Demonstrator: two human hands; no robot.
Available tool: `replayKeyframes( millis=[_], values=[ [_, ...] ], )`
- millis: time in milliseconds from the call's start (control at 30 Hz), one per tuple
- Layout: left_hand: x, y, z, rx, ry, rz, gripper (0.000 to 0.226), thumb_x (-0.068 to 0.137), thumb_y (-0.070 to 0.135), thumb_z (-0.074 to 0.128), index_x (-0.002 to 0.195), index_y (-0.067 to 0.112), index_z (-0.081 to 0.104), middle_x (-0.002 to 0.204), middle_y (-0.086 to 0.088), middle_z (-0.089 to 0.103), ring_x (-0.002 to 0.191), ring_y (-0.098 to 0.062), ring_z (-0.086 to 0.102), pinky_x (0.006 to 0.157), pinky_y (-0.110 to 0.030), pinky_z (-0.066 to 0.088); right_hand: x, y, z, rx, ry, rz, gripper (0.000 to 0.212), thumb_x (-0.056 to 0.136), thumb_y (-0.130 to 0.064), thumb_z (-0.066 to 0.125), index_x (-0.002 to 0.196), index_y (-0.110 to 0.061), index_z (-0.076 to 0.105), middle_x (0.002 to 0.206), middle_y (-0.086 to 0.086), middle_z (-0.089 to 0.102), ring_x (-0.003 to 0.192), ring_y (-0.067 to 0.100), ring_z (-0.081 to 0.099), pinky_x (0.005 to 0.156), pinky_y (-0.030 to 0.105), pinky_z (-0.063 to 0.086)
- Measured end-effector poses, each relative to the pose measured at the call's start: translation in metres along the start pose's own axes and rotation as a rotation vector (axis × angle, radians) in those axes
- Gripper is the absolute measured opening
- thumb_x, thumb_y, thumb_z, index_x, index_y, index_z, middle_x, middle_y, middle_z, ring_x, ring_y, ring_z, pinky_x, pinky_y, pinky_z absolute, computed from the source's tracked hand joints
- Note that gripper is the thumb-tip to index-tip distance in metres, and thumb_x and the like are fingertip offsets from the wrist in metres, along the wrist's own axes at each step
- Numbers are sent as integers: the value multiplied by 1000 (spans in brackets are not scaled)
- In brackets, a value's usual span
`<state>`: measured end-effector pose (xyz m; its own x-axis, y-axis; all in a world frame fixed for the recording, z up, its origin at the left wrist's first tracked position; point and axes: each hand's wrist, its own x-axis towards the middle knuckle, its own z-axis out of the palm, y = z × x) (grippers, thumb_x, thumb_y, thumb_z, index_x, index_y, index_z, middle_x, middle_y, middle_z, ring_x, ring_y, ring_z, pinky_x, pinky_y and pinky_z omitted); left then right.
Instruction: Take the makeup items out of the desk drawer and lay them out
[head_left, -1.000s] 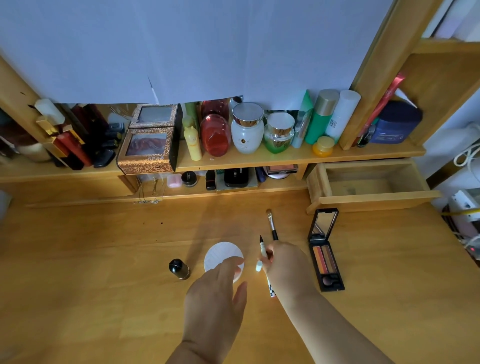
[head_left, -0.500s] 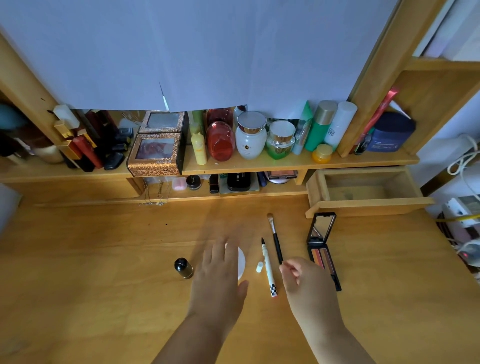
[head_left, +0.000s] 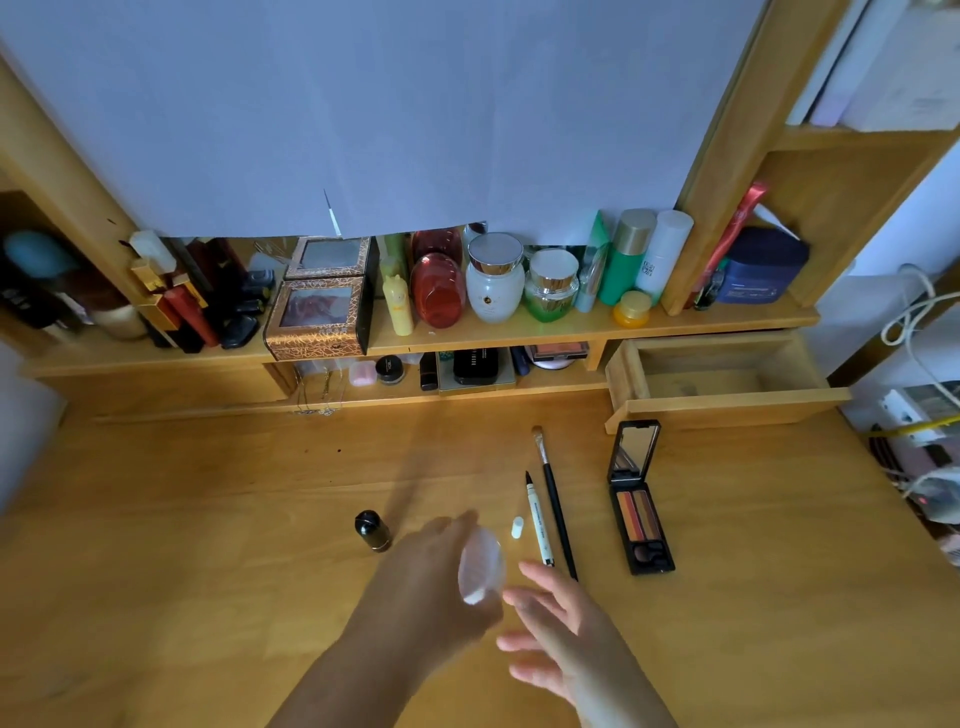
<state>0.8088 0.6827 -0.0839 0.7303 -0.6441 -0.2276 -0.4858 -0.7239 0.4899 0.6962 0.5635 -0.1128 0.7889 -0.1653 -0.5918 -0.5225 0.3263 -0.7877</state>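
Half a second ago my left hand (head_left: 436, 577) lay flat over the white disc (head_left: 482, 566) on the desk (head_left: 208, 519); now the disc is off the wood, tilted on edge and pinched in that hand, blurred with motion, so I cannot say exactly how the fingers sit on it. Just beyond the left hand's knuckles, on the outer side, the black bottle (head_left: 372, 530) stands where it stood before; it has not shifted. My right hand (head_left: 561, 634) has left the pen; it now hangs spread wide and holding nothing, just beside the disc, fingers reaching toward it. Ahead of the right fingertips lie the small white cap (head_left: 517, 527), the pen (head_left: 538, 519) and the brush (head_left: 555, 504), side by side and unchanged; further out to the right sits the palette (head_left: 640, 499), lid up, well apart from both hands. Far ahead and right of the right hand the drawer (head_left: 727, 400) stands pulled out; what I can see of its floor looks bare.

I judge the emptying done and the work now in the arranging; the disc is being lifted either to open it between both hands or to reposition it in the row; which, I cannot tell.
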Motion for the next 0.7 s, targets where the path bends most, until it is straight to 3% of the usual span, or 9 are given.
replayKeyframes(
  millis=[67, 167, 233, 333, 433, 533, 700],
  values=[
    [-19, 5, -6, -152, -63, 21, 58, 78, 47, 57, 129, 42, 28, 118, 14, 57, 101, -4, 55, 85, -20, 46, 0, -3, 7, 167, -171, 96, 63, 64, -53, 66, 121, -41, 44, 114, -8, 63, 95, 16, 69, 76, 33, 55],
    [-34, 5, -9, -251, -78, 41, 41, 75, 54, 58, 107, 45, 34, 96, 16, 62, 83, -1, 59, 75, -27, 51, 1, 1, 15, 289, -310, 98, 62, 69, -50, 64, 127, -36, 47, 120, -2, 66, 111, 20, 62, 94, 45, 48],
    [-40, 0, -8, -277, -35, 67, 44, 71, 49, 67, 106, 46, 40, 104, 26, 54, 92, 6, 53, 77, -16, 47, 2, 2, 17, 402, -341, 67, 65, 70, -46, 71, 128, -24, 52, 121, 7, 64, 108, 25, 61, 93, 46, 48],
    [-43, -5, -4, -311, 40, 128, 49, 70, 30, 73, 109, 47, 48, 122, 41, 35, 107, 15, 44, 85, -4, 36, 2, 4, 18, 605, -336, 61, 79, 51, -40, 88, 119, -10, 60, 112, 22, 65, 92, 30, 65, 77, 40, 55],
    [-45, -9, -3, -351, 109, 110, 54, 70, 23, 75, 108, 54, 52, 113, 40, 53, 112, 17, 43, 89, 1, 29, -2, 1, 21, 657, -348, 6, 80, 49, -31, 91, 119, -8, 60, 117, 24, 63, 97, 31, 65, 79, 41, 55],
    [-46, -10, -4, -338, 126, 115, 52, 72, 26, 74, 113, 51, 53, 118, 38, 48, 113, 22, 38, 91, 2, 25, -3, -2, 24, 618, -345, -39, 83, 45, -22, 93, 120, -8, 58, 107, 22, 65, 95, 29, 65, 78, 38, 55],
    [-46, -11, -3, -328, 121, 108, 52, 72, 28, 75, 116, 47, 54, 121, 34, 50, 114, 22, 39, 95, -1, 27, -2, -1, 26, 537, -294, -86, 86, 45, -27, 92, 120, -7, 54, 102, 21, 67, 96, 29, 65, 78, 36, 55]
  ],
)
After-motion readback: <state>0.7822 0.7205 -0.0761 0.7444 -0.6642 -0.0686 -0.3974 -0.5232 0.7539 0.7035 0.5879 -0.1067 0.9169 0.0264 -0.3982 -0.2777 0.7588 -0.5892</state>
